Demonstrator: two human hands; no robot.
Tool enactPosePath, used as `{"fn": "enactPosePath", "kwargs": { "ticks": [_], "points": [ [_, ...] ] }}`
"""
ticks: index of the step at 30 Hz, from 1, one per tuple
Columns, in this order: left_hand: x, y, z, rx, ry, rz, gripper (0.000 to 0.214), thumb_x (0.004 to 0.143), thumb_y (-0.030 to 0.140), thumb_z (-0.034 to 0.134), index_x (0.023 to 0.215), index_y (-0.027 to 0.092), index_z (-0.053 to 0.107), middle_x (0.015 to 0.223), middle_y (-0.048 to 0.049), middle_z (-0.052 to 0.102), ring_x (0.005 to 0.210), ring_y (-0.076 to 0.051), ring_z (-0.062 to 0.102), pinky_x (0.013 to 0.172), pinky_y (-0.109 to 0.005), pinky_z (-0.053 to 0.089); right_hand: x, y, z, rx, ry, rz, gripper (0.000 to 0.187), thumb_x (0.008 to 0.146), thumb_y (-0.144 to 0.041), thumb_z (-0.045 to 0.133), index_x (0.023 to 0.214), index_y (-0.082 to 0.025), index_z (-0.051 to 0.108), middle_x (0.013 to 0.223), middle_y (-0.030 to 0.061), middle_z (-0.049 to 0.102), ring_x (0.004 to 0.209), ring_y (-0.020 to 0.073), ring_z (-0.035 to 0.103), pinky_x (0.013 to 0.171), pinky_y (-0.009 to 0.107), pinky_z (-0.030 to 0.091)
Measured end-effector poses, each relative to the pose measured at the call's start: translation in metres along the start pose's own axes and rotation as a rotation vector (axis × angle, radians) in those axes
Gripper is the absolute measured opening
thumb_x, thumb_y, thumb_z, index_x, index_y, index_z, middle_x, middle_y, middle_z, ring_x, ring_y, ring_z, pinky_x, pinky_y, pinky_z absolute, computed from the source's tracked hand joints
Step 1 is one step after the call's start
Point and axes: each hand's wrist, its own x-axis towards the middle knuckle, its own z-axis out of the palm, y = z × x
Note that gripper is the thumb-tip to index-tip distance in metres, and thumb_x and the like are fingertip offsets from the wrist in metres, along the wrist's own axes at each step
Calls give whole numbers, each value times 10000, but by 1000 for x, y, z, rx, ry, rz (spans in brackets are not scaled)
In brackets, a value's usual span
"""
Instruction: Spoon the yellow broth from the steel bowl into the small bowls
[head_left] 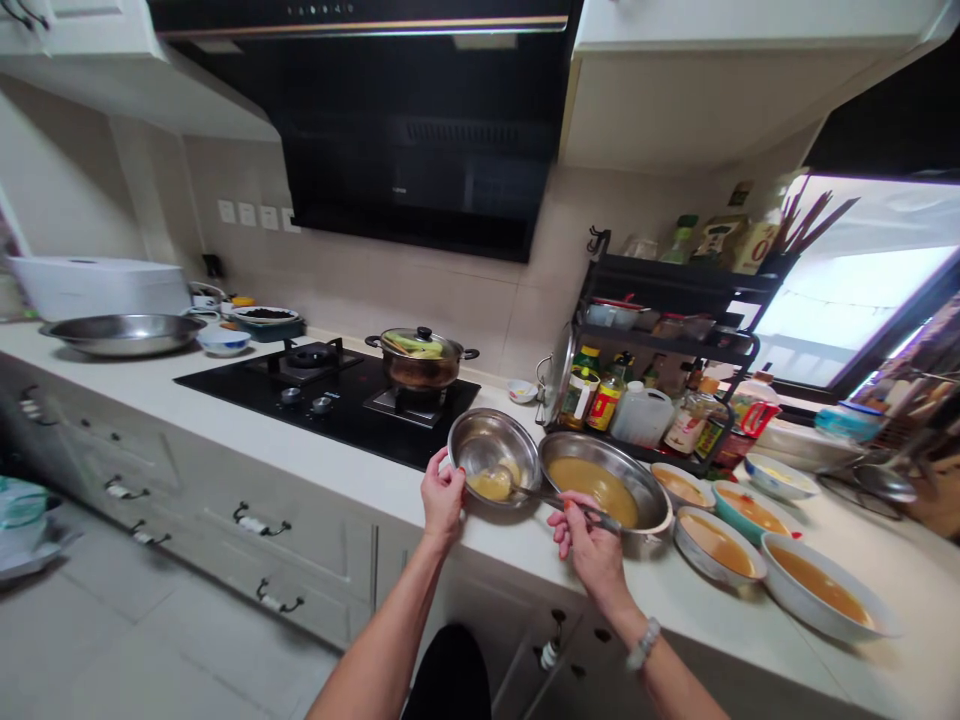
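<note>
My left hand [443,495] grips the near rim of a small steel bowl [491,448], tilted toward a larger steel basin [626,465] that holds yellow-brown liquid. A little yellow mixture sits at the bottom of the tilted bowl. My right hand [581,530] is closed on the handle of a metal spoon [536,492] whose tip reaches into the small bowl's yellow mixture. Both vessels rest at the front edge of the white counter [247,425].
Several bowls [720,545] of the same yellow liquid line the counter to the right. A lidded pot [420,358] stands on the black gas hob [337,395]. A black rack [660,340] holds bottles behind the basin. A wide steel pan [127,333] lies far left.
</note>
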Motion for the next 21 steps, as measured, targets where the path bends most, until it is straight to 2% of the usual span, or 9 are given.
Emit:
{"fn": "enactPosePath", "kwargs": {
  "ticks": [4, 7, 12, 21],
  "points": [
    [1, -1, 0, 5, 7, 7, 484, 715, 294, 656, 1151, 151, 503, 491, 120, 437, 357, -39, 339, 358, -142, 272, 4, -4, 1, 175, 100, 102, 468, 675, -554, 718, 883, -171, 550, 576, 20, 643, 438, 119, 548, 337, 185, 406],
    [1, 0, 0, 2, 0, 2, 485, 716, 290, 653, 1153, 147, 499, 492, 121, 433, 355, -39, 335, 355, -142, 270, 6, -8, 0, 237, 129, 143, 469, 641, -522, 753, 863, -165, 545, 566, 20, 645, 437, 114, 550, 337, 174, 399],
    [0, 1, 0, 1, 6, 5, 484, 714, 293, 653, 1148, 146, 498, 489, 126, 420, 352, -37, 337, 359, -142, 275, 9, -12, -1, 250, 178, 144, 524, 592, -531, 781, 875, -161, 540, 553, 22, 644, 425, 114, 539, 321, 170, 389],
    [-1, 3, 1, 9, 20, -15, 497, 697, 297, 653, 1147, 145, 505, 475, 129, 422, 348, -38, 330, 356, -142, 266, 10, -23, -3, 287, 191, 153, 484, 591, -485, 797, 860, -166, 551, 562, 12, 643, 425, 109, 536, 322, 167, 385]
  ]
}}
